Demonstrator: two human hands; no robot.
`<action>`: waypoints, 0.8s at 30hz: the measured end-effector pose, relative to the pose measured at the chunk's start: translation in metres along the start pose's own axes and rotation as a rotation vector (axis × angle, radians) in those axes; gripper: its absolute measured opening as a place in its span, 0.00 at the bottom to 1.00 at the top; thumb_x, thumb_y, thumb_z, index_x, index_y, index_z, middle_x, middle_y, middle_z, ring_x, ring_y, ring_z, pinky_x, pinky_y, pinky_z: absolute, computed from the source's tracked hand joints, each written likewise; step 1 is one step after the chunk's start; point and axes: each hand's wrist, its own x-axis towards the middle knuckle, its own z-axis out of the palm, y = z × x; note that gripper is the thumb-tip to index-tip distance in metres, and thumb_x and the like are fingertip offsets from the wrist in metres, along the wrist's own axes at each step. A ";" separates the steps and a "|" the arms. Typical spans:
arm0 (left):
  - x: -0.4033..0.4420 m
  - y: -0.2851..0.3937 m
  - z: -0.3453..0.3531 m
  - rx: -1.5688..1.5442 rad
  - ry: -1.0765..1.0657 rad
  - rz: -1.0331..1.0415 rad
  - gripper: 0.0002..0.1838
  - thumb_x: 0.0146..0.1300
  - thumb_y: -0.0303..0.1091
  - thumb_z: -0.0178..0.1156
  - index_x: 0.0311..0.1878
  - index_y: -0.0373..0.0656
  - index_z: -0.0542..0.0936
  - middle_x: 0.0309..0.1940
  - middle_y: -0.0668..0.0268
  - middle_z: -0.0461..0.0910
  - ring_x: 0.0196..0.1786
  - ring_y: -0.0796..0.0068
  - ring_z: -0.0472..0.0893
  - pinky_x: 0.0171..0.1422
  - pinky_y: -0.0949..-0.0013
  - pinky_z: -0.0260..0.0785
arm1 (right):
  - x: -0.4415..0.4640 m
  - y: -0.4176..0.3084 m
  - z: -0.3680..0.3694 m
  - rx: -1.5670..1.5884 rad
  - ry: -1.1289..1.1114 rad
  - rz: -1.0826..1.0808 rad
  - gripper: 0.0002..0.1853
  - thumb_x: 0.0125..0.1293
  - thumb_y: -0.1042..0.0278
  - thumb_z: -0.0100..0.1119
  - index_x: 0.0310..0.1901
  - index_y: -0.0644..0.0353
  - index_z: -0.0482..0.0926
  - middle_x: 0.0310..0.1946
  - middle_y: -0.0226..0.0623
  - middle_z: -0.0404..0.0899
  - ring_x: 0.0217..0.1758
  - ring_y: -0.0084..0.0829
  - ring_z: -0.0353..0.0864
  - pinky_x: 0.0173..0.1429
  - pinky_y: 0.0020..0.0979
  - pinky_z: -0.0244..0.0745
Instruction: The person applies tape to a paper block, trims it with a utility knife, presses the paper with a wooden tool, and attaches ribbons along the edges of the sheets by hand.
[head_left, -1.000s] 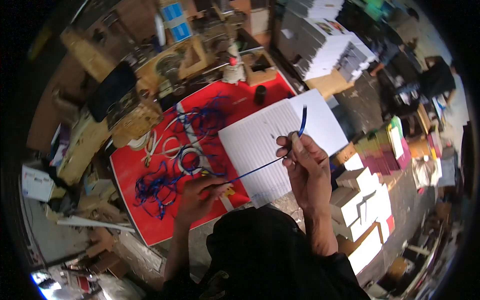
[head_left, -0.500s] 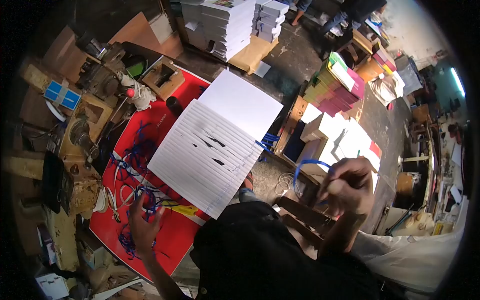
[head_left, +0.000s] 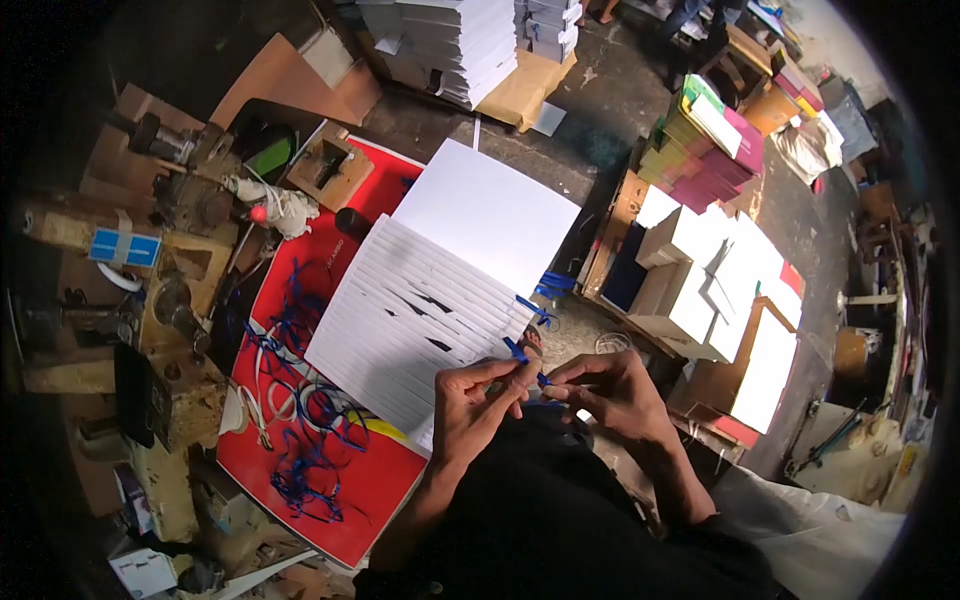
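Observation:
My left hand (head_left: pixel 470 412) pinches a short blue ribbon (head_left: pixel 515 349), one end of which sticks up past the fingertips. Close beside it, my right hand (head_left: pixel 612 400) has thumb and fingers closed on the same ribbon. Both hands meet just off the lower right corner of a fanned stack of white booklets (head_left: pixel 360 305). A blank white sheet or cover (head_left: pixel 487 205) extends from the stack's far side. Another blue ribbon (head_left: pixel 534 308) pokes out at the stack's right edge. Tangled blue ribbons (head_left: pixel 305 470) lie on the red board (head_left: pixel 350 525) to the left.
Worn machine parts and a wooden block (head_left: pixel 328 165) crowd the left side. Tall paper stacks (head_left: pixel 455 50) stand at the back. To the right, a bench carries white book blocks (head_left: pixel 690 270) and pink-and-green stacks (head_left: pixel 705 140). A person's legs show at top right.
My left hand has come right from above the ribbon tangle. My right hand has moved left with the blue ribbon, and both hands now grip it together. The view has shifted slightly.

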 end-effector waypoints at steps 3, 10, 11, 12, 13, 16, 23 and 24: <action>0.006 -0.003 0.000 -0.065 0.035 0.009 0.08 0.66 0.25 0.70 0.45 0.31 0.86 0.37 0.61 0.86 0.32 0.80 0.82 0.27 0.76 0.72 | 0.002 0.005 -0.003 0.037 -0.020 -0.024 0.08 0.69 0.78 0.66 0.46 0.71 0.86 0.38 0.41 0.88 0.40 0.26 0.88 0.43 0.27 0.83; 0.021 -0.005 0.003 0.068 0.078 0.059 0.08 0.66 0.23 0.68 0.47 0.31 0.86 0.38 0.60 0.87 0.35 0.79 0.84 0.27 0.76 0.79 | 0.017 -0.017 -0.001 -0.118 0.042 0.131 0.15 0.66 0.64 0.72 0.47 0.68 0.87 0.25 0.36 0.85 0.25 0.22 0.83 0.28 0.25 0.74; 0.022 -0.008 0.000 0.136 0.088 0.062 0.10 0.67 0.26 0.68 0.49 0.32 0.86 0.40 0.60 0.87 0.37 0.77 0.85 0.28 0.75 0.80 | 0.021 -0.010 -0.003 -0.191 0.064 0.007 0.15 0.67 0.62 0.72 0.47 0.67 0.88 0.25 0.37 0.86 0.25 0.22 0.83 0.29 0.25 0.75; 0.024 -0.004 0.000 0.137 0.093 0.057 0.10 0.67 0.26 0.68 0.49 0.32 0.86 0.40 0.60 0.87 0.37 0.77 0.85 0.28 0.75 0.80 | 0.027 -0.003 -0.004 -0.263 0.085 -0.118 0.16 0.67 0.61 0.71 0.47 0.67 0.88 0.26 0.38 0.86 0.26 0.22 0.83 0.29 0.25 0.75; 0.025 0.001 0.001 0.217 0.090 0.031 0.10 0.67 0.26 0.68 0.49 0.33 0.86 0.40 0.60 0.87 0.37 0.78 0.85 0.29 0.75 0.80 | 0.032 0.000 -0.005 -0.315 0.084 -0.291 0.15 0.68 0.64 0.71 0.47 0.68 0.88 0.28 0.39 0.88 0.29 0.23 0.85 0.33 0.27 0.78; 0.027 0.000 -0.001 0.302 0.079 0.010 0.10 0.68 0.29 0.68 0.49 0.36 0.88 0.39 0.59 0.88 0.38 0.79 0.86 0.30 0.75 0.80 | 0.035 0.000 -0.005 -0.088 0.064 -0.080 0.13 0.67 0.69 0.71 0.47 0.70 0.87 0.31 0.40 0.89 0.32 0.24 0.87 0.37 0.28 0.81; 0.041 -0.001 0.002 0.210 0.221 -0.020 0.12 0.66 0.34 0.72 0.44 0.33 0.88 0.33 0.61 0.87 0.29 0.81 0.83 0.24 0.77 0.74 | 0.049 0.012 -0.011 -0.079 0.052 -0.060 0.11 0.68 0.70 0.70 0.46 0.70 0.87 0.33 0.36 0.88 0.33 0.21 0.83 0.37 0.25 0.78; 0.044 -0.001 0.002 0.208 0.223 -0.023 0.12 0.66 0.34 0.72 0.44 0.33 0.88 0.33 0.61 0.87 0.29 0.81 0.83 0.24 0.77 0.74 | 0.054 0.022 -0.012 -0.080 0.050 -0.056 0.11 0.68 0.70 0.70 0.46 0.70 0.87 0.33 0.36 0.88 0.33 0.21 0.83 0.37 0.25 0.78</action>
